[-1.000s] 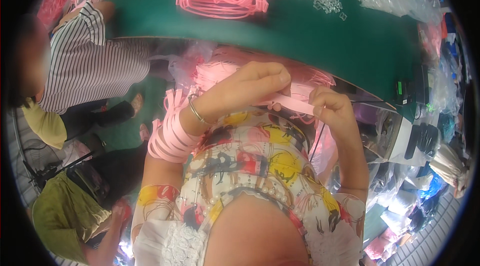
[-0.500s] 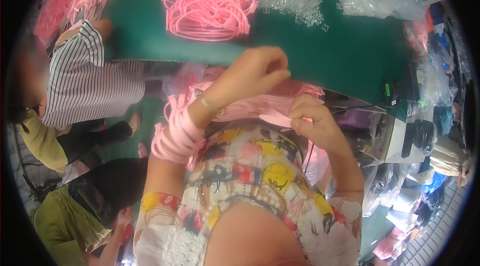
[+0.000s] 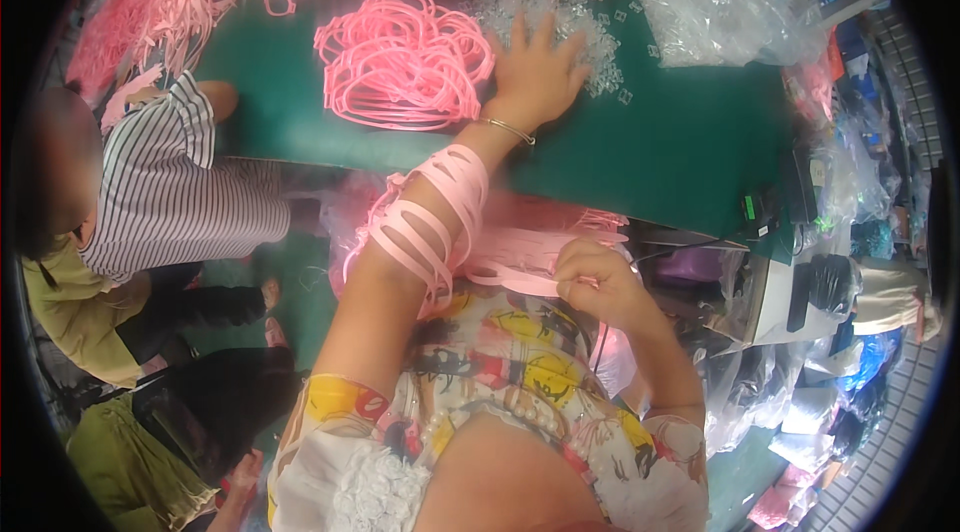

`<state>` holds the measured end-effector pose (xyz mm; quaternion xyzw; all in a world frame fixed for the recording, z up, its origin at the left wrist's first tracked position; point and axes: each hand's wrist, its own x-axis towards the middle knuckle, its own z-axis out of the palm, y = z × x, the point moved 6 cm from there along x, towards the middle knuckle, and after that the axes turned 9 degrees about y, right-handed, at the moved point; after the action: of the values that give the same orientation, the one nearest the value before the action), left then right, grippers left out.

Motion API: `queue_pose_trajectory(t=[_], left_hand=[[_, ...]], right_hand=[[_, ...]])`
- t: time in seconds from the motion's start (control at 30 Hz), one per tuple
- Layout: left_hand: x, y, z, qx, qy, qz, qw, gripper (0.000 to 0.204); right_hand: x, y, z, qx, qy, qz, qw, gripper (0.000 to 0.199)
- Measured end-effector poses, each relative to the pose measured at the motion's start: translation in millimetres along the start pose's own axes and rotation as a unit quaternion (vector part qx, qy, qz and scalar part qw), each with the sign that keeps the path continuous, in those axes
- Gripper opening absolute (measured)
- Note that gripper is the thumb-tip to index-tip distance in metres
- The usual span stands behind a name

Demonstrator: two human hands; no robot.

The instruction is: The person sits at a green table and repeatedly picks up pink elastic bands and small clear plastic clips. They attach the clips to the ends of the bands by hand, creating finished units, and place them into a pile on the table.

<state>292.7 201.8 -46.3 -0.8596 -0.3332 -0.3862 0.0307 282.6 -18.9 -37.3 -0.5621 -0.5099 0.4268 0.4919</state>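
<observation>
Hands: 2; 1 (image 3: 535,77) on clips (image 3: 600,62)

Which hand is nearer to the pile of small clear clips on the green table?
Left. The left hand rests flat on the clear clips. The right hand is below the table edge, holding a pink strap.

thin bangle (image 3: 507,131), colourful patterned top (image 3: 500,372)

L arm reaches far across, nearly straight; L hand (image 3: 535,72) lies flat, palm down, fingers spread, thin bangle at the wrist. R arm is bent close to the body; R hand (image 3: 600,282) sits near the chest, fingers curled shut in a pinch.
</observation>
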Motion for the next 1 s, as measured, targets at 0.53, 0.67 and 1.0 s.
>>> queue_pose_trajectory(t=[0.53,0.67,1.0], left_hand=[[-53,8,-61,-0.114,-0.081,0.091,0.986,0.038],[-61,6,-70,-0.125,-0.089,0.084,0.985,0.043],[-62,24,-89,-0.177,-0.057,0.129,0.974,0.016]], right_hand=[[2,4,6,-0.011,-0.008,0.004,1.0,0.002],[-1,6,5,-0.002,-0.009,0.0,1.0,0.002],[-4,1,5,-0.013,-0.009,-0.001,1.0,0.004]])
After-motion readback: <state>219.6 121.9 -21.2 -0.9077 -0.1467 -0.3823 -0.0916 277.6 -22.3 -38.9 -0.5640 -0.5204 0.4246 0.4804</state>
